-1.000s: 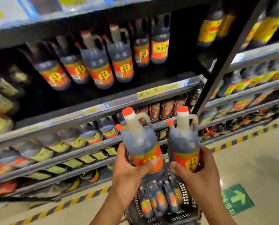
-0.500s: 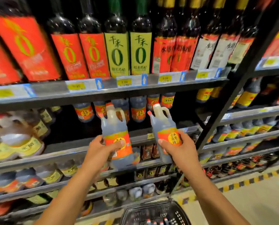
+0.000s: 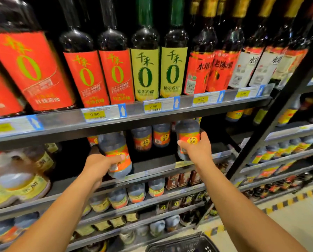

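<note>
A tall dark supermarket shelving rack (image 3: pixel 272 128) fills the view, seen from just in front of it. Its upper shelf (image 3: pixel 61 124) carries a row of tall dark bottles, some with red labels (image 3: pixel 86 79) and two with yellow-green labels (image 3: pixel 144 73).

Below it runs the middle shelf (image 3: pixel 152 163), dark and partly bare, with a few small jugs (image 3: pixel 143 139) standing along its back edge.

Two bare arms reach in from the bottom of the view. The left jug (image 3: pixel 115 153), grey-brown with an orange label, is tilted at the front edge of the middle shelf, left of centre; whether its base rests there cannot be told. The right jug (image 3: pixel 187 131) of the same kind is upright near the right end of that shelf, its top hidden behind the upper shelf's rail.

The left hand (image 3: pixel 97 166) grasps the left jug from the side, thumb across the label. The right hand (image 3: pixel 197 151) wraps round the right jug's lower body.

The rim of a black basket (image 3: pixel 181 244) shows at the bottom edge of the view. Yellow price tags (image 3: pixel 153 106) line the upper shelf's front edge.
</note>
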Tool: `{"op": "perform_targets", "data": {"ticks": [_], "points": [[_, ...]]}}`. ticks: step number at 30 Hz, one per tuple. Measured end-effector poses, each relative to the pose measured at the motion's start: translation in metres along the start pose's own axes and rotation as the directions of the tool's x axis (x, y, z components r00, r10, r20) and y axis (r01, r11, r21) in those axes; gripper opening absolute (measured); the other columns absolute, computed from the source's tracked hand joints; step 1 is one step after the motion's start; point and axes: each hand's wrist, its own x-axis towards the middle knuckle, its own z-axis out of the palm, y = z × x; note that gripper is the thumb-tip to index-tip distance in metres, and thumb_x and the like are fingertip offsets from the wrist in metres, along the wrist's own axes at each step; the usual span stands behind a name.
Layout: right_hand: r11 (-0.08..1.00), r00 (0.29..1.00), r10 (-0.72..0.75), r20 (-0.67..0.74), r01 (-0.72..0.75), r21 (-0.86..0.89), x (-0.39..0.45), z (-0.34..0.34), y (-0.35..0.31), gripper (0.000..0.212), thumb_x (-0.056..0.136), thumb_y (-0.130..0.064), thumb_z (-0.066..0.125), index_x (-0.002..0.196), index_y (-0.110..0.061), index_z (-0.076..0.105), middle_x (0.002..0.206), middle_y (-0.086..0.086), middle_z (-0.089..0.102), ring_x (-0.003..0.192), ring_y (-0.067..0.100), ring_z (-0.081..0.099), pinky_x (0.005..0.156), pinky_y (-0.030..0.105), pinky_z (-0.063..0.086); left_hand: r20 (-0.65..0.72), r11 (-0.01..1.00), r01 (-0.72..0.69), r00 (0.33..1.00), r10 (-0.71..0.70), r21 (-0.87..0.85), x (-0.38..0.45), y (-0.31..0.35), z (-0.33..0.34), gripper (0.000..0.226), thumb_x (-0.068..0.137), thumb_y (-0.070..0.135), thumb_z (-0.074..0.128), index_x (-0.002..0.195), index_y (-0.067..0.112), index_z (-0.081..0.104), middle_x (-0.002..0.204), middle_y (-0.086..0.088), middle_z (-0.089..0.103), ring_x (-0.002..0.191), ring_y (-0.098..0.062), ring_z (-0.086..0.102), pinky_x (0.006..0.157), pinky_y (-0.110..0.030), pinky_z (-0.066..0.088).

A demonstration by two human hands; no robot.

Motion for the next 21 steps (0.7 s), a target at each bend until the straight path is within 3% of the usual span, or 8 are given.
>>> {"op": "perform_targets", "data": {"ticks": [2,5,7,10,16,19,21], "points": [[1.0,0.999,0.004,-0.032,-0.003,0.019,0.007,0.009,0.0,0.057,0.075,-0.015,0.094,0.115,-0.015,0.054,0.1,0.008,0.068,0.092,0.028,0.07,0.082,0.047,0.059,-0.027,0.999,-0.04,0.999,0.04,0.001,0.005,-0.002,0.003,0.07,0.061,0.016,0.103,0.121,0.005,0.068,0.105,-0.005,0.08,0.093,-0.021,0.076,0.081,-0.036,0.058],[1.0,0.999,-0.008,-0.046,0.009,0.025,0.014,0.017,0.002,0.066,0.074,-0.005,0.092,0.122,-0.017,0.048,0.098,-0.003,0.064,0.089,0.018,0.067,0.081,0.04,0.054,-0.049,0.988,-0.144,0.988,0.147,0.045,0.008,-0.007,0.007,0.072,0.069,0.006,0.098,0.126,0.017,0.055,0.109,0.007,0.071,0.095,-0.013,0.071,0.082,-0.034,0.054],[1.0,0.999,-0.018,-0.048,0.019,0.021,0.017,0.02,0.006,0.075,0.072,0.0,0.091,0.128,-0.018,0.045,0.101,-0.006,0.062,0.09,0.016,0.066,0.084,0.04,0.055,-0.055,0.979,-0.176,0.982,0.182,0.099,0.01,-0.013,0.008,0.076,0.068,0.009,0.099,0.128,0.017,0.053,0.109,0.004,0.072,0.098,-0.02,0.072,0.077,-0.032,0.055],[1.0,0.999,-0.004,-0.045,0.004,0.011,0.016,0.023,0.016,0.077,0.073,0.002,0.089,0.134,-0.013,0.044,0.108,0.001,0.064,0.096,0.024,0.066,0.089,0.044,0.057,-0.043,0.963,-0.209,0.975,0.219,0.169,0.006,-0.014,0.009,0.078,0.071,0.011,0.097,0.132,0.013,0.048,0.108,-0.005,0.071,0.095,-0.027,0.071,0.066,-0.028,0.05],[1.0,0.997,0.025,-0.07,-0.025,-0.011,0.02,0.027,0.037,0.071,0.076,-0.003,0.091,0.129,-0.011,0.045,0.122,0.012,0.062,0.107,0.034,0.066,0.088,0.045,0.058,-0.015,0.925,-0.256,0.962,0.271,0.282,0.003,-0.015,0.011,0.097,0.075,0.017,0.096,0.151,0.012,0.036,0.113,-0.005,0.062,0.087,-0.022,0.059,0.077,-0.034,0.047],[0.997,0.998,0.031,-0.059,-0.034,-0.062,0.022,0.03,0.038,0.088,0.078,-0.008,0.092,0.147,-0.009,0.037,0.133,0.01,0.059,0.113,0.031,0.062,0.091,0.043,0.055,-0.006,0.896,-0.262,0.959,0.282,0.358,0.002,-0.016,0.011,0.105,0.078,0.024,0.095,0.156,0.011,0.026,0.109,-0.006,0.06,0.075,-0.019,0.053,0.07,-0.033,0.046],[0.995,0.998,0.032,-0.054,-0.036,-0.089,0.024,0.031,0.034,0.103,0.079,-0.007,0.091,0.159,-0.009,0.027,0.133,0.004,0.055,0.114,0.025,0.058,0.093,0.04,0.051,0.009,0.896,-0.262,0.961,0.277,0.36,0.005,-0.013,0.011,0.104,0.079,0.023,0.093,0.157,0.014,0.025,0.113,-0.003,0.057,0.085,-0.022,0.054,0.068,-0.03,0.047]]}}
